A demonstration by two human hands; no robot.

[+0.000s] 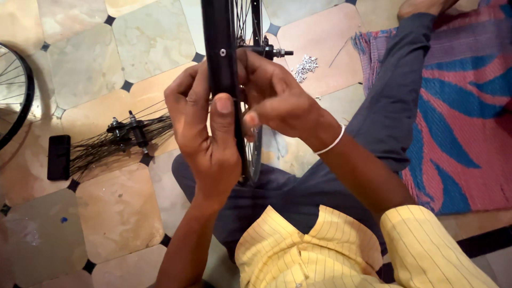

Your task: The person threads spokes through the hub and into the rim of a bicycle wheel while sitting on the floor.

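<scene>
Closest to you, your yellow striped sleeves (341,250) fill the bottom edge, and your dark grey trouser leg (394,101) stretches away toward the upper right.

Just beyond, your left hand (205,125) wraps the black wheel rim (220,48), which stands upright on edge between your hands and runs from your lap up out of the top of the frame. The fingers curl around the far side of the rim and the thumb lies flat along its near face, so this hand is closed on the rim. Your right hand (277,98), with a white band (332,144) at the wrist, meets the rim from the other side. Its fingertips are pinched together against the rim at the spokes; whether they hold anything small there you cannot tell.

A little farther up, the wheel's hub axle (274,52) pokes out to the right of the rim, above your right hand.

On the tiled floor (122,208) to the left lie a loose hub with a bundle of spokes (125,133) and, beside it, a flat black rectangular object (58,157). A small pile of silvery bits (305,67) sits on the floor past the axle. At the far left edge part of another wheel (18,90) shows, and a red and blue mat (458,122) lies along the right.
</scene>
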